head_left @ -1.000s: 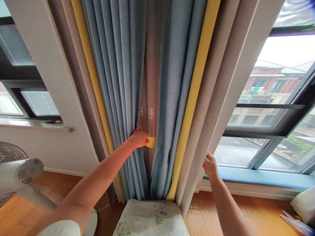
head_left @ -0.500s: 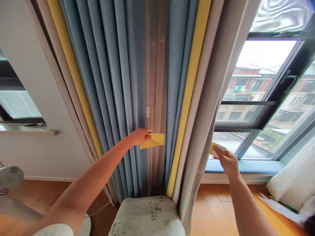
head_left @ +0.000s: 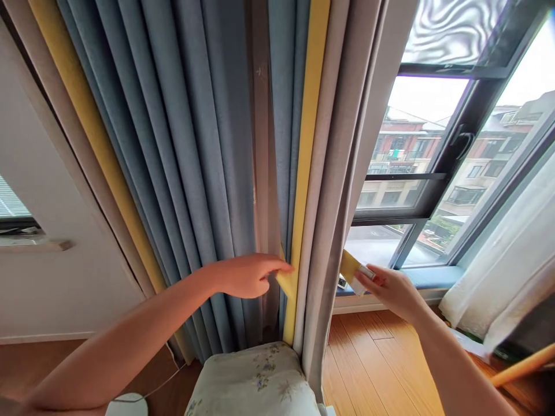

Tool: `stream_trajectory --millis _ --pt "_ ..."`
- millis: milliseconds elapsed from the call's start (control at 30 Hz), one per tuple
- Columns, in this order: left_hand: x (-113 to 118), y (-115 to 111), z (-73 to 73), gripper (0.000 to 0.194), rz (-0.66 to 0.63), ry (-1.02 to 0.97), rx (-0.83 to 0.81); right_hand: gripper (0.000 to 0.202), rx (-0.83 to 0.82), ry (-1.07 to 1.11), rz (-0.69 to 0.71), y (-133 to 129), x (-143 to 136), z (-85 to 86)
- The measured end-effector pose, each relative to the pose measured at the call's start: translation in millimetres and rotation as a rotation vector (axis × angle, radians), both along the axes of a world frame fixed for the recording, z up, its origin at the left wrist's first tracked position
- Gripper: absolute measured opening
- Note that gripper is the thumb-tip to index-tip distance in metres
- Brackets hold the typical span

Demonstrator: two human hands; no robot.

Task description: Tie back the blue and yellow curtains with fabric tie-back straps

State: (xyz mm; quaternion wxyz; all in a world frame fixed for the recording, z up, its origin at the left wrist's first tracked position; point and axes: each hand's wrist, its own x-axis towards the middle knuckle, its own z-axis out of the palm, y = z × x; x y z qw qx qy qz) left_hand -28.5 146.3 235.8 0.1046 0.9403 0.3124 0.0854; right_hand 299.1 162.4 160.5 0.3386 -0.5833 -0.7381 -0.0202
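Observation:
My left hand (head_left: 245,276) reaches across the front of the curtains, its fingers closed on a yellow fabric strip (head_left: 285,283) that looks like a curtain tieback end. That end lies against the yellow border (head_left: 310,144) of the right-hand blue curtain (head_left: 286,86). Past the curtain's beige outer edge (head_left: 323,190), my right hand (head_left: 388,288) pinches another yellow strip end (head_left: 348,266) with a white part on it. Whether both ends belong to one band behind the curtain is hidden. The left blue curtain (head_left: 173,144) hangs beside my left arm in folds.
Below the curtains stands a padded seat with a floral cover (head_left: 255,381). A dark-framed window (head_left: 407,138) and blue sill cushion (head_left: 433,277) lie to the right. A white base with a cord (head_left: 126,404) sits on the floor at the lower left.
My left hand has moved right with its strip end, from the sheer gap to the yellow border. The gap between the blue curtains looks narrower. The view has shifted.

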Motion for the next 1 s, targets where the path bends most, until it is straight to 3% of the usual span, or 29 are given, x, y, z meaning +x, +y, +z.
stream_trajectory --millis 100,200,300,433,567,667,800,900,1000 --pt "21.2 -2.2 -3.9 0.035 -0.02 0.021 0.161 0.032 0.079 -0.102 0.118 -8.3 -10.7 5.8" --pt "39.1 -1.0 -9.5 0.016 -0.024 0.027 0.466 0.027 0.257 -0.146 0.236 -11.2 -16.7 10.4" --pt "51.5 0.7 -13.0 0.017 -0.122 0.007 0.659 0.025 0.407 -0.167 0.386 -13.5 -22.4 15.5" --pt "62.2 5.8 -15.7 0.02 -0.161 0.071 0.56 0.022 0.348 -0.121 0.641 -20.5 -32.7 24.8" --pt "67.1 16.8 -15.7 0.023 0.053 0.069 0.361 0.012 0.183 -0.187 0.759 -26.1 -35.9 33.9" --pt "68.2 28.2 -13.8 0.028 0.171 0.046 0.285 0.015 0.109 -0.234 0.748 -24.3 -35.1 35.2" --pt "71.4 43.5 -13.3 0.031 0.235 -0.001 0.248 0.01 0.108 -0.11 0.629 -10.7 -41.9 30.3" --pt "75.9 54.9 -15.2 0.032 0.288 -0.015 0.243 0.023 0.076 -0.063 0.531 10.9 -51.7 29.3" --pt "78.7 70.8 -19.0 0.033 0.35 -0.006 0.245 0.015 0.063 -0.111 0.51 40.2 -61.7 32.4"
